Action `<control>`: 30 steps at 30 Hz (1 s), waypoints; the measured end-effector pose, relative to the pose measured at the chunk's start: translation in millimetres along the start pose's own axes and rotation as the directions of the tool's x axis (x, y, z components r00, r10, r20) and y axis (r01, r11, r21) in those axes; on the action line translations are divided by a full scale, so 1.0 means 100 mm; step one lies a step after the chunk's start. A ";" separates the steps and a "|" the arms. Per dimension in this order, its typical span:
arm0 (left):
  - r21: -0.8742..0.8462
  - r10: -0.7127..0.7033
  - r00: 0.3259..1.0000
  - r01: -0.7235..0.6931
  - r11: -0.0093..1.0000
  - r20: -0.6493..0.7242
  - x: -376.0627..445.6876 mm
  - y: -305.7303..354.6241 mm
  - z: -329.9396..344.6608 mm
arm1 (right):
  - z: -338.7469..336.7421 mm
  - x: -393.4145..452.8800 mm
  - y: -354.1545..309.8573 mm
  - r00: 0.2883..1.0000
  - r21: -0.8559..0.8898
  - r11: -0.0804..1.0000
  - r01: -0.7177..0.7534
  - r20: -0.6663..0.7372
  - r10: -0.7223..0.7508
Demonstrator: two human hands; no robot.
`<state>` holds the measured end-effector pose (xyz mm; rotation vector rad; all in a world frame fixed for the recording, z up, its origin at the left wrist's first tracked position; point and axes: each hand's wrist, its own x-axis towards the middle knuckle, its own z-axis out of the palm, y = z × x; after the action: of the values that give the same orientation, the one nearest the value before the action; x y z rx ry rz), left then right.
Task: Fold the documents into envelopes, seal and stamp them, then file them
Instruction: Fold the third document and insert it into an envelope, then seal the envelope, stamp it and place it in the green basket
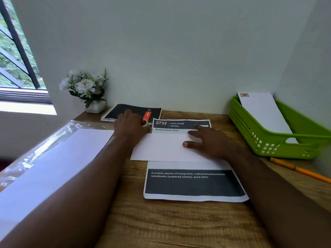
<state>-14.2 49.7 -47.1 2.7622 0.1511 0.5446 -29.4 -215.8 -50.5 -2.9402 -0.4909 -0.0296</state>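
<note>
A printed document (194, 183) with dark bands lies on the wooden desk (161, 221). Its header reads "2732 Living Room". A white envelope (161, 147) lies across its middle. My right hand (209, 142) rests flat on the envelope's right part with the fingers spread. My left hand (130, 125) is at the envelope's far left corner, its fingers curled around a small pale roll (145, 122). At the right stands a green basket (268, 138), and a stamped white envelope (263, 111) leans inside it.
A plastic-wrapped pack of white envelopes (53, 158) lies along the left edge. A black spiral notebook (132, 111) and a pot of white flowers (87, 90) sit by the back wall. An orange pencil (299, 170) lies in front of the basket.
</note>
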 end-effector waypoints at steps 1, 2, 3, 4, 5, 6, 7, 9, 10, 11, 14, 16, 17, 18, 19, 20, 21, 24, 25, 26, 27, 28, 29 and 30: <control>-0.055 0.009 1.000 -0.009 0.998 0.011 0.02 0.00 0.02 | -0.01 0.00 -0.02 0.998 0.040 0.999 0.025 -0.061 -0.022; -0.129 0.035 0.999 -0.033 0.991 0.010 0.02 0.01 0.02 | -0.02 0.00 -0.05 0.990 0.099 0.993 0.059 -0.131 -0.046; -0.214 0.077 0.997 -0.076 0.974 -0.005 0.01 0.05 0.03 | -0.03 -0.01 -0.07 0.976 0.176 0.979 0.099 -0.211 -0.061; -0.302 0.127 0.991 -0.131 0.944 -0.033 -0.01 0.10 0.02 | -0.05 -0.02 -0.11 0.955 0.265 0.954 0.143 -0.291 -0.063; -0.396 0.173 0.982 -0.188 0.899 -0.074 -0.06 0.18 0.01 | -0.06 -0.03 -0.15 0.931 0.354 0.916 0.190 -0.362 -0.053; -0.490 0.206 0.972 -0.234 0.839 -0.111 -0.11 0.27 -0.01 | -0.07 -0.03 -0.18 0.907 0.437 0.867 0.237 -0.419 -0.037; -0.575 0.235 0.964 -0.264 0.774 -0.127 -0.18 0.36 -0.03 | -0.09 -0.03 -0.21 0.890 0.516 0.810 0.278 -0.456 -0.014; -0.695 0.288 0.952 -0.279 0.663 -0.108 -0.30 0.54 -0.03 | -0.13 -0.04 -0.25 0.881 0.646 0.690 0.326 -0.472 0.025; -0.726 0.306 0.946 -0.283 0.627 -0.104 -0.35 0.60 -0.02 | -0.16 -0.06 -0.25 0.883 0.687 0.642 0.340 -0.469 0.034; -0.744 0.322 0.940 -0.293 0.601 -0.111 -0.39 0.64 -0.01 | -0.17 -0.07 -0.25 0.882 0.711 0.610 0.350 -0.469 0.040; -0.789 0.358 0.924 -0.320 0.524 -0.137 -0.42 0.67 0.05 | -0.22 -0.11 -0.20 0.894 0.773 0.532 0.346 -0.443 0.062; -0.792 0.373 0.917 -0.331 0.512 -0.142 -0.41 0.65 0.07 | -0.24 -0.13 -0.18 0.914 0.833 0.437 0.340 -0.403 0.057; -0.796 0.378 0.915 -0.332 0.506 -0.141 -0.40 0.64 0.07 | -0.24 -0.13 -0.17 0.917 0.844 0.413 0.342 -0.396 0.049; -0.805 0.386 0.913 -0.328 0.494 -0.136 -0.39 0.63 0.07 | -0.25 -0.13 -0.17 0.917 0.841 0.418 0.345 -0.397 0.042; -0.814 0.396 0.910 -0.323 0.483 -0.126 -0.39 0.63 0.07 | -0.24 -0.13 -0.17 0.915 0.828 0.441 0.347 -0.402 0.036; -0.824 0.407 0.906 -0.314 0.472 -0.112 -0.39 0.63 0.07 | -0.24 -0.13 -0.17 0.912 0.811 0.469 0.349 -0.410 0.030; -0.828 0.416 0.904 -0.307 0.469 -0.099 -0.39 0.63 0.07 | -0.24 -0.13 -0.16 0.909 0.799 0.489 0.349 -0.415 0.028; -0.809 0.434 0.896 -0.324 0.491 -0.095 -0.40 0.64 0.09 | -0.24 -0.13 -0.16 0.908 0.788 0.512 0.340 -0.417 0.039; -0.795 0.440 0.892 -0.339 0.503 -0.102 -0.40 0.64 0.09 | -0.24 -0.13 -0.16 0.908 0.784 0.522 0.337 -0.417 0.041; -0.784 0.444 0.890 -0.351 0.512 -0.108 -0.40 0.64 0.09 | -0.23 -0.13 -0.15 0.907 0.775 0.535 0.336 -0.420 0.039; -0.776 0.445 0.889 -0.358 0.519 -0.112 -0.40 0.63 0.09 | -0.23 -0.13 -0.15 0.904 0.760 0.555 0.337 -0.427 0.035; -0.771 0.446 0.888 -0.362 0.524 -0.114 -0.40 0.63 0.09 | -0.23 -0.12 -0.16 0.900 0.745 0.574 0.339 -0.435 0.032; -0.765 0.448 0.886 -0.367 0.529 -0.116 -0.39 0.63 0.09 | -0.23 -0.12 -0.16 0.896 0.739 0.579 0.344 -0.442 0.033; -0.759 0.453 0.884 -0.374 0.533 -0.118 -0.40 0.63 0.10 | -0.23 -0.12 -0.17 0.892 0.741 0.571 0.352 -0.451 0.035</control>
<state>-44.2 -18.6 -49.0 1.9288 -0.6526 0.4387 -46.3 -207.9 -25.5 -1.8757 -0.5191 -0.3578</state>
